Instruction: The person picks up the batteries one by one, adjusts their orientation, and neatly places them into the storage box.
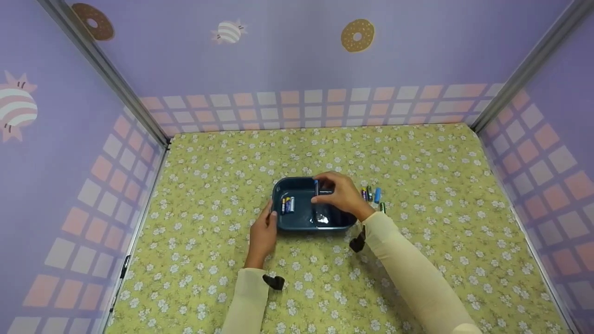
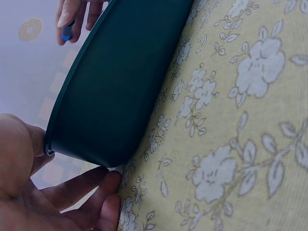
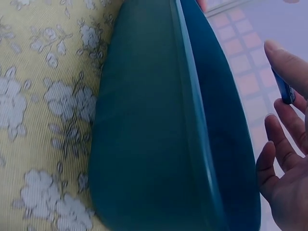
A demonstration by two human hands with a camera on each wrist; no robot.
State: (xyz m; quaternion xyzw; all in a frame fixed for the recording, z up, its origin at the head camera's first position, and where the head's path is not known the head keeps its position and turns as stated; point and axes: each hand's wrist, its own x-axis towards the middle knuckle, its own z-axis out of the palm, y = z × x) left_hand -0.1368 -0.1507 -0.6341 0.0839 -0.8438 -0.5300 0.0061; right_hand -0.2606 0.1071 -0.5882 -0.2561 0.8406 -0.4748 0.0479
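Observation:
My left hand (image 1: pixel 263 232) holds the left side of a dark teal divided box (image 1: pixel 297 228), thumb at the rim and fingers against the outer wall. Over the box's divider, my right hand (image 1: pixel 341 192) pinches a blue and dark battery (image 1: pixel 317 187) between thumb and forefinger. That battery (image 3: pixel 285 89) shows above the rim in the right wrist view, the other fingers loosely bent. Three batteries (image 1: pixel 288 205) lie side by side in the left compartment. Part of the right compartment is hidden by my right hand.
Several loose batteries lie right of the box, among them a blue one (image 1: pixel 377 195) and a green one (image 1: pixel 382 207). A yellow flowered cloth (image 1: pixel 209 185) covers the table. Purple walls (image 1: pixel 297 60) enclose it at the back and both sides.

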